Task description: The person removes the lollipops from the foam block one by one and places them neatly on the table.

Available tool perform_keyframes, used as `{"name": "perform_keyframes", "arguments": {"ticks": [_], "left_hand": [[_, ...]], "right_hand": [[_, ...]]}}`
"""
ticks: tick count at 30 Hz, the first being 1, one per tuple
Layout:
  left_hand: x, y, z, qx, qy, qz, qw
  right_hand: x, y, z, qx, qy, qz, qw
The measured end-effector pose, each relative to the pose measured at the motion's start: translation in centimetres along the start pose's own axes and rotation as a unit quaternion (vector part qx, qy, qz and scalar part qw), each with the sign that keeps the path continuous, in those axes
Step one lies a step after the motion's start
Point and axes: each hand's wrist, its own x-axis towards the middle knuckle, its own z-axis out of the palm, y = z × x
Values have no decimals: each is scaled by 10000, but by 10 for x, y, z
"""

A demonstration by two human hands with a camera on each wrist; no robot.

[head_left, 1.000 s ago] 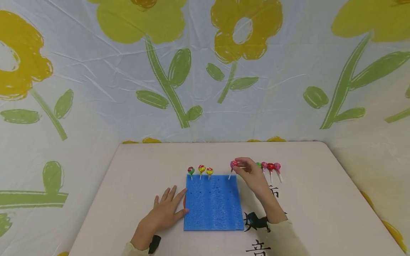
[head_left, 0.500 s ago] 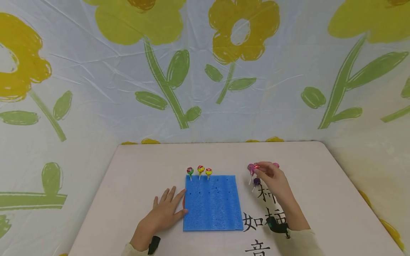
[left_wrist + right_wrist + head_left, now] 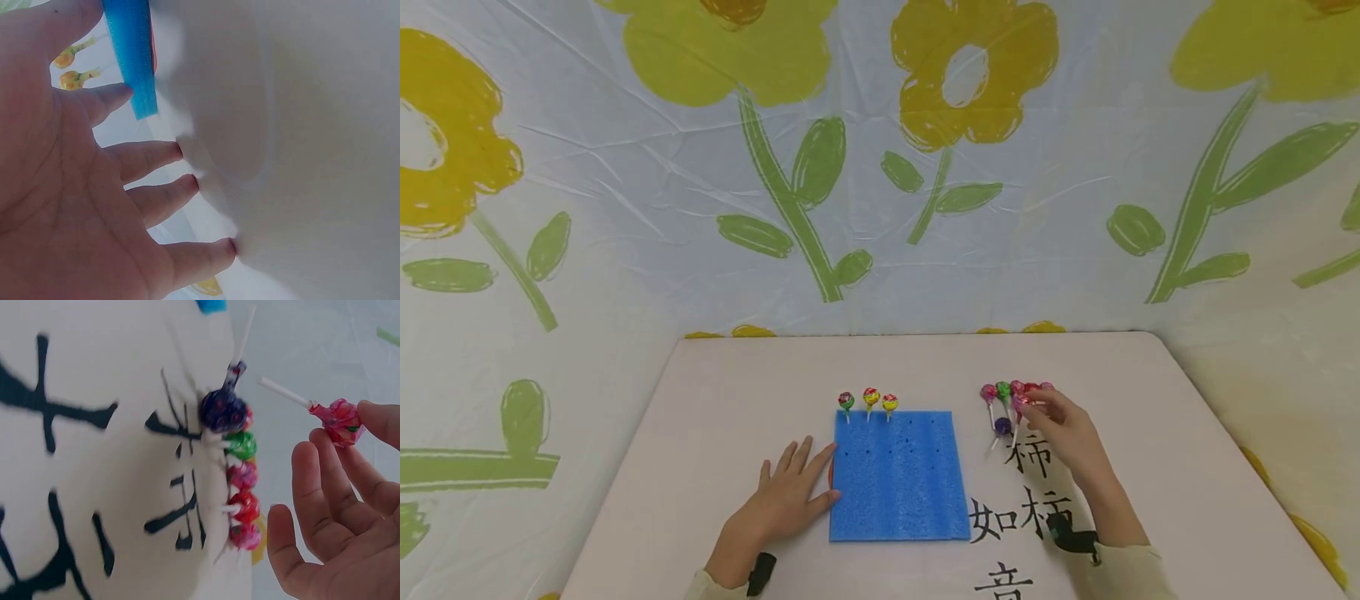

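Observation:
My right hand pinches a pink-wrapped lollipop by its head, its white stick pointing away from the fingers. It is held over a row of lollipops with pink, green and red wrappers. In front of the row is a dark purple lollipop. My left hand lies with fingers spread at the left side of a blue foam board; thumb and index finger touch its edge and the other fingertips rest on the table. Three lollipops stand along the board's far edge, with small holes beside them.
The pale table bears black printed characters to the right of the board. A bit of something red shows at the board's left edge. Behind the table hangs a white cloth with yellow flowers.
My right hand has carried the pink lollipop rightward from the board's far right corner to above the row of lollipops. My left hand and the board have stayed in place.

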Motion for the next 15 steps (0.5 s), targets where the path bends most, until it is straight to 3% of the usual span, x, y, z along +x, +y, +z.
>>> {"name": "perform_keyframes", "arguments": {"ticks": [6,9,15], "left_hand": [[0,-1,-1,-5,-46,17,10000],[0,-2,-1,-3,-76,-1,10000],[2,-3,-2,12,-65,6,10000]], "right_hand": [[2,22,-8,-668,-172,121,9975],[-2,14,-12,-740,-403,180,9963],[-5,-1,-13,-900,-787,680,9905]]}}
